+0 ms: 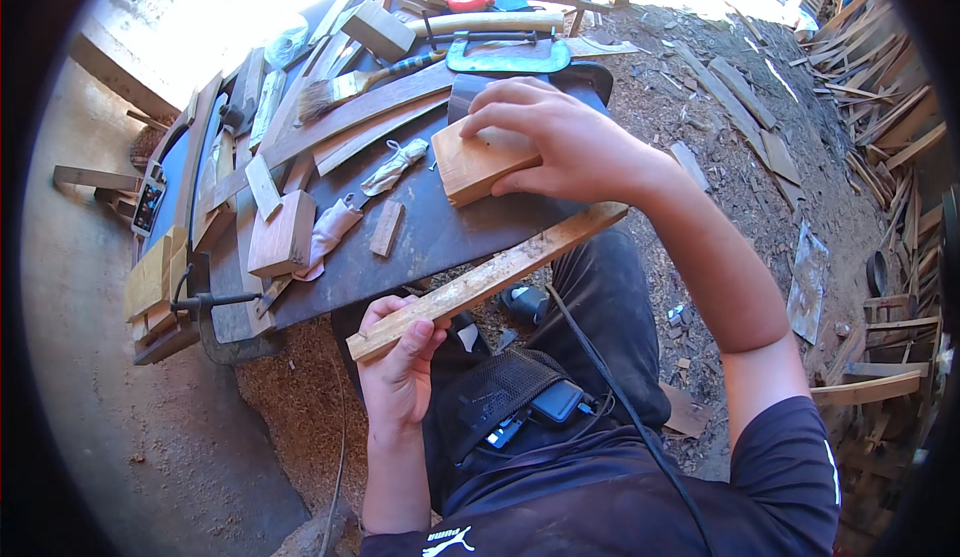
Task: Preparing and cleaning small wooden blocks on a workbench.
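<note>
Dark shirt closest. Wooden strip grasped at near end by my left hand, long axis slanting away rightward, far end near my right hand, which spans wooden block on table; can't tell if gripping.

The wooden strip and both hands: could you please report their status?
Left hand gripping wooden strip. Right hand on wooden block. Paintbrush, wood pieces clutter table.

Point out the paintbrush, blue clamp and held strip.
Paintbrush (353, 84), head view: on its ferrule.
Blue clamp (508, 65), head view: on its frame.
Held strip (490, 280), head view: on its face, about mid-length.
</note>
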`<move>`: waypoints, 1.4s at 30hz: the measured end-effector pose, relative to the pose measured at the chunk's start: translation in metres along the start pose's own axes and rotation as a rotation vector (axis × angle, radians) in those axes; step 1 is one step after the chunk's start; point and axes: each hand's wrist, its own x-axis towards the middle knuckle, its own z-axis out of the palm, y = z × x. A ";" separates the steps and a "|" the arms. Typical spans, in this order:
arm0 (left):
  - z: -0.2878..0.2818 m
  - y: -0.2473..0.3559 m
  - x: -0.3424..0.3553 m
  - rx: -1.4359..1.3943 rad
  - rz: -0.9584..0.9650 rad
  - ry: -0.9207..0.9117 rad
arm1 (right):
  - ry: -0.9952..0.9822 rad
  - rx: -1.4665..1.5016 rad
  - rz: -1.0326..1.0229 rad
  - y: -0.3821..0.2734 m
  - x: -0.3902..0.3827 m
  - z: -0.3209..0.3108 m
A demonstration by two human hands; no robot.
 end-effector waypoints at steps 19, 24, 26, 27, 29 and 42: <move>0.034 -0.017 0.017 0.005 0.059 -0.039 | 0.338 0.251 0.462 -0.011 -0.149 -0.017; 0.048 0.000 0.010 -0.029 0.179 -0.075 | 0.453 0.411 0.504 -0.017 -0.151 -0.009; 0.050 0.003 0.010 -0.004 0.194 -0.088 | 0.477 0.390 0.498 -0.013 -0.158 -0.005; 0.050 0.004 0.012 0.100 0.314 -0.103 | 0.518 0.346 0.464 -0.010 -0.161 -0.003; 0.048 0.011 0.014 0.296 0.500 -0.150 | 0.566 0.302 0.438 -0.010 -0.162 -0.004; 0.031 0.002 0.023 1.011 0.990 -0.202 | 0.622 0.463 0.561 -0.003 -0.155 -0.003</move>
